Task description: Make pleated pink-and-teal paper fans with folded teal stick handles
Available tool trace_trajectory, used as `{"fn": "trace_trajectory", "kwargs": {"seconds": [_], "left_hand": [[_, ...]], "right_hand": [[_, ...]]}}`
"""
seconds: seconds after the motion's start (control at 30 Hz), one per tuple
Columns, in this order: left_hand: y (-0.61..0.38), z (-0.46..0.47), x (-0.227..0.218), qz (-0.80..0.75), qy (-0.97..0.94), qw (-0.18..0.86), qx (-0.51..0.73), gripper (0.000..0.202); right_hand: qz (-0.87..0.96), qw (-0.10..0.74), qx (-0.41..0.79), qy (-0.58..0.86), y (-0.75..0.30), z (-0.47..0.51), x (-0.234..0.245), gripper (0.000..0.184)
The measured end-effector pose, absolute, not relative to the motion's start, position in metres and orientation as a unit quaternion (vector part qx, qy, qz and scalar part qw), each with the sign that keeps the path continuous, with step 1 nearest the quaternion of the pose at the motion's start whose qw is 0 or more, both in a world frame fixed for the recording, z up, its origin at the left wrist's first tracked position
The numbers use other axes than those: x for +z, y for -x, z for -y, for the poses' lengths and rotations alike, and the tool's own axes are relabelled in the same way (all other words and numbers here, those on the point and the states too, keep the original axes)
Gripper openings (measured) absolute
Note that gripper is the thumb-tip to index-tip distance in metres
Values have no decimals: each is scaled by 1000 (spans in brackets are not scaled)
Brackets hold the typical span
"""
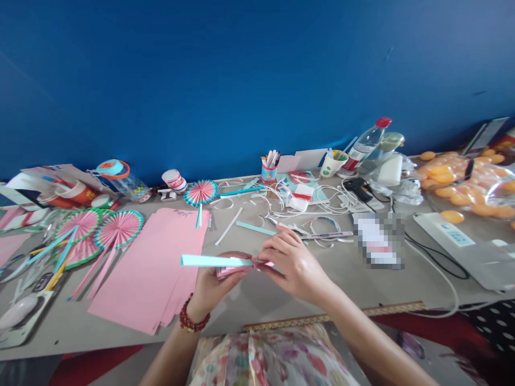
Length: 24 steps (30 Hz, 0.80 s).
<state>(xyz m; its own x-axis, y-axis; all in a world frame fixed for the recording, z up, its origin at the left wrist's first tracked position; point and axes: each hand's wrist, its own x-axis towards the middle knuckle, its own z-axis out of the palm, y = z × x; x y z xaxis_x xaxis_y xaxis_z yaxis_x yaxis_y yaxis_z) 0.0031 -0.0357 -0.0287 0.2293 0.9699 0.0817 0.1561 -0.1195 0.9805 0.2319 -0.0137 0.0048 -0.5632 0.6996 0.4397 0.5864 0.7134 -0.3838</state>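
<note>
My left hand [213,287] is closed around a narrow bundle of folded pink paper [226,272], held above the table near its front edge. A flat light-blue paper stick [213,261] lies along the bundle and points out to the left past my hand. My right hand [300,265] pinches the right end of the bundle between thumb and fingers. The fingertips partly hide that end. Beyond my right hand lie a craft knife [330,235] and a light-blue paper strip [255,228], neither touched by my hands.
Pink sheets [145,268] are stacked to the left, beside several finished pleated paper fans [119,229]. White paper scraps and loops [277,201] cover the middle. A glue gun [358,188], a plastic bottle [364,145] and a bag of orange balls [462,177] stand right.
</note>
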Motion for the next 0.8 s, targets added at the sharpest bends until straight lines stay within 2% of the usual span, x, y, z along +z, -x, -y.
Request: {"fn": "trace_trajectory", "kwargs": {"seconds": [0.13, 0.3, 0.53, 0.8], "left_hand": [[-4, 38, -40, -499, -552, 513, 427, 29], [-6, 40, -46, -497, -495, 555, 448, 30], [2, 37, -35, -311, -620, 554, 461, 43], [2, 33, -42, -260, -680, 505, 463, 40]], "right_hand": [[886, 278, 93, 360, -229, 14, -1, 10], [880, 305, 63, 359, -225, 15, -4, 6], [865, 357, 29, 351, -227, 16, -3, 8], [852, 382, -46, 355, -228, 17, -1, 16]]}}
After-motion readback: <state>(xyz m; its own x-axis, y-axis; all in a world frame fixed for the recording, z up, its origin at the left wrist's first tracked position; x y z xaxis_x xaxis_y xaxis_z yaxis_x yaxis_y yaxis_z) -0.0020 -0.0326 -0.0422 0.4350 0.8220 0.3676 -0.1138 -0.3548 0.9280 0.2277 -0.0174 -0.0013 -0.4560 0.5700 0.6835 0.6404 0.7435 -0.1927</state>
